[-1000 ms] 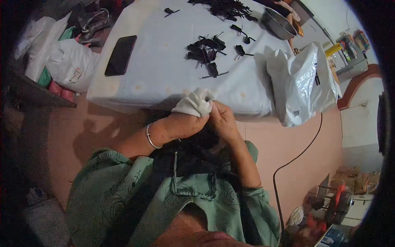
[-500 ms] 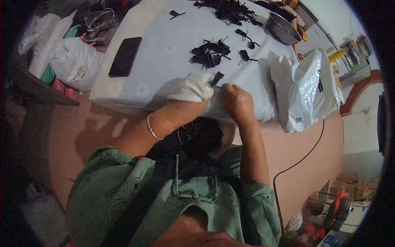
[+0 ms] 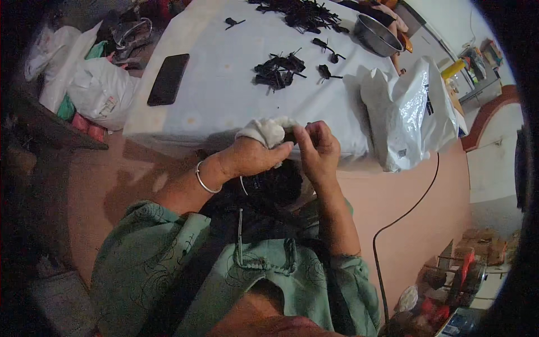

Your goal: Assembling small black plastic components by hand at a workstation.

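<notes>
1. The part, mostly hidden, was held at the near edge of the table.
2. The left hand was curled about the cloth; by the right hand's closed fingertips the part was pinched.
3. It was judged light and stiff, any thin stem fragile, and better grasped by its body.

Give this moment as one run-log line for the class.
left hand: white cloth over fingers, holding black part | right hand: fingertips at part | table: phone, black clump, bowl
</notes>
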Tool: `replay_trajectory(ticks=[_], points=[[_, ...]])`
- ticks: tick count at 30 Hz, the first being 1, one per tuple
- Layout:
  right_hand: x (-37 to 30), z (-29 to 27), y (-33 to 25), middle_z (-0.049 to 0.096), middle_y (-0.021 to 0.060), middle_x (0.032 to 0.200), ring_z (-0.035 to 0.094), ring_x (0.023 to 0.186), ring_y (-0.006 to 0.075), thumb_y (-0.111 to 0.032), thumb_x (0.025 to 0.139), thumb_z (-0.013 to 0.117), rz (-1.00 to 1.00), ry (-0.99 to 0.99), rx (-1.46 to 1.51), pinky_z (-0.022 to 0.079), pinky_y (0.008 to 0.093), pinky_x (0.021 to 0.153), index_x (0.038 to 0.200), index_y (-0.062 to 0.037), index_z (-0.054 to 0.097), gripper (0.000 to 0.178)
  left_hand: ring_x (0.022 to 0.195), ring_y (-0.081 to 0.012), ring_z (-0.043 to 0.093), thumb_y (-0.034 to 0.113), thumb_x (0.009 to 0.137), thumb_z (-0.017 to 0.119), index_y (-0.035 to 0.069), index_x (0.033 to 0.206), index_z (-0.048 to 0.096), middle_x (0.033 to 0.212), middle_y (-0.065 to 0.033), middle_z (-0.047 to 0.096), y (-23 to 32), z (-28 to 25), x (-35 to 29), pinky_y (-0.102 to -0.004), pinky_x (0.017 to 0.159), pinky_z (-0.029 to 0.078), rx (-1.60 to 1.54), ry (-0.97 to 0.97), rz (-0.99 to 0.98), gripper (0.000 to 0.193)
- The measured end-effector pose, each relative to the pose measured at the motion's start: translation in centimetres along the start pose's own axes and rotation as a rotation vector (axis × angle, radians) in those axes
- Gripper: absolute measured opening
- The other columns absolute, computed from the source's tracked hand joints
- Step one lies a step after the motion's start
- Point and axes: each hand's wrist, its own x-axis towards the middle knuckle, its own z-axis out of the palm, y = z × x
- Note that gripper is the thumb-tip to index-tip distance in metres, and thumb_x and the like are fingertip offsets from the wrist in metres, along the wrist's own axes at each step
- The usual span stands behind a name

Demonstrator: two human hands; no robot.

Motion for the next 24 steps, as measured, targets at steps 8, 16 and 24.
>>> replay_trajectory(ticks=[8,16,24], points=[[-1.0,0.2,0.0,0.045,0.0070,0.055,0.037,0.056,0.0102,-0.021,0.090,0.046,0.070,-0.239,-0.231,0.037,0.0284,0.051,0.073,0.0029,0.049,0.030,0.064,-0.0304,0.055,0.009,0.072,0.056,0.001,0.083,0.053,0.074,-0.0138,0.056,-0.7,0.9,0.0,-0.0352,0.058,0.044,0.388,0.324,0.431,0.014],[-1.6,1.3,2.0,0.045,0.0057,0.059,0.037,0.059,0.0091,-0.022,0.091,0.045,0.147,-0.162,0.109,0.038,0.0269,0.053,0.076,0.0016,0.052,0.029,0.066,-0.0332,0.053,0.009,0.071,0.057,0.001,0.074,0.051,0.074,-0.0141,0.053,-1.3,1.0,0.4,-0.0385,0.059,0.043,0.487,0.297,0.494,0.010],[-1.1,-1.6,1.8,0.053,0.0001,0.072,0.046,0.066,0.0058,-0.010,0.083,0.057,0.070,-0.363,-0.131,0.039,0.0200,0.060,0.092,0.0024,0.056,0.015,0.058,-0.0131,0.048,0.009,0.083,0.048,0.003,0.100,0.048,0.072,-0.0045,0.051,-1.2,-0.1,0.4,-0.0296,0.055,0.042,-0.177,0.259,0.076,0.019]])
